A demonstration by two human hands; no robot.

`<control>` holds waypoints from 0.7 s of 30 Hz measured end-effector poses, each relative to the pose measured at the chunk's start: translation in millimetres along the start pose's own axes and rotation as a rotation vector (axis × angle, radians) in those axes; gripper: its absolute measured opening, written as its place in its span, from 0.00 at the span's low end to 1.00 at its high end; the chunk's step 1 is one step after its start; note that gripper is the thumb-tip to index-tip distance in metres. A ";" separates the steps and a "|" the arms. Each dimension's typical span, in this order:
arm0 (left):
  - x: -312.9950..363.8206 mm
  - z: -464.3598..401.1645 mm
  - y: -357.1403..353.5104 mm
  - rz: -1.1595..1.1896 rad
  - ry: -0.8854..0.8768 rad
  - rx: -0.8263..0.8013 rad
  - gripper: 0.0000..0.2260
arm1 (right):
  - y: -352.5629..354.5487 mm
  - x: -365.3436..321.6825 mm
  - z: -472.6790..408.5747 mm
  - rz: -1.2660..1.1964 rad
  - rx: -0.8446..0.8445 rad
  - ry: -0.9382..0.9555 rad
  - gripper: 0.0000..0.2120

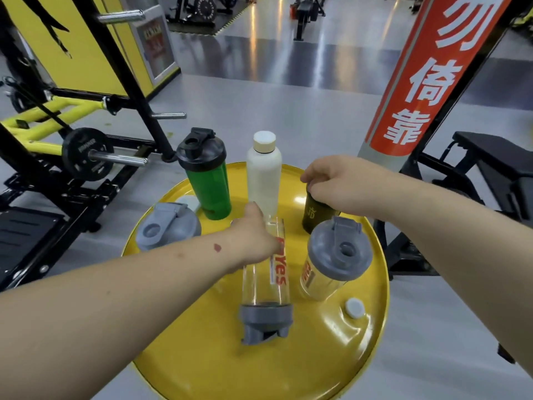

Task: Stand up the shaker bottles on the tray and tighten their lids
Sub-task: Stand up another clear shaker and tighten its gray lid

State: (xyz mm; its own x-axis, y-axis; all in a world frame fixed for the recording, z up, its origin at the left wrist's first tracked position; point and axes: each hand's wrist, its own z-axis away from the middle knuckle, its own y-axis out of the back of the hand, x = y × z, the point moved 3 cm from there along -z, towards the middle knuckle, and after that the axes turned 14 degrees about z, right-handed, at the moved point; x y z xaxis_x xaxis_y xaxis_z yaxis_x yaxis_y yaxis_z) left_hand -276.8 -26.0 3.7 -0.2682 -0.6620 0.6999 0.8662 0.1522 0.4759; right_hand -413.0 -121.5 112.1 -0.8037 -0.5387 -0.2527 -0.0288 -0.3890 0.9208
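Note:
A round yellow tray (219,368) holds several bottles. A clear shaker bottle (266,287) with red lettering lies on its side, its grey lid toward me; my left hand (255,238) rests on its far end. My right hand (331,183) grips the top of an upright dark olive shaker (313,216), hiding its lid. A clear shaker with a grey lid (336,255) stands at the right. A green shaker with a black lid (206,174) and a white bottle (264,171) stand at the back. Another grey-lidded shaker (167,226) sits at the tray's left edge.
Two small white caps (354,308) (189,202) lie on the tray. A red and grey pillar (427,73) rises at the back right, a black bench (490,168) beside it. A yellow and black weight rack (86,134) stands to the left.

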 end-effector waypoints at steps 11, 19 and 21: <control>65.2 28.4 87.4 0.498 0.041 -0.096 0.15 | -5.6 -33.9 -3.7 -0.490 -0.314 0.192 0.36; 73.1 43.2 116.1 0.614 0.098 -0.206 0.12 | 22.5 -47.6 27.8 -0.643 -0.414 0.442 0.45; 71.6 46.6 116.2 0.581 0.080 -0.205 0.14 | 28.7 -50.6 28.8 -0.609 -0.367 0.427 0.36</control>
State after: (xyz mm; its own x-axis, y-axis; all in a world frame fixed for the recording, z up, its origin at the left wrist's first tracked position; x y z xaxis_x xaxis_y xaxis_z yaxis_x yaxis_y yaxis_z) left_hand -215.0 -21.5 134.0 0.2968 -0.5678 0.7678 0.9268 0.3651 -0.0883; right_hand -390.3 -83.9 159.8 -0.4130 -0.3641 -0.8348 -0.1304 -0.8835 0.4498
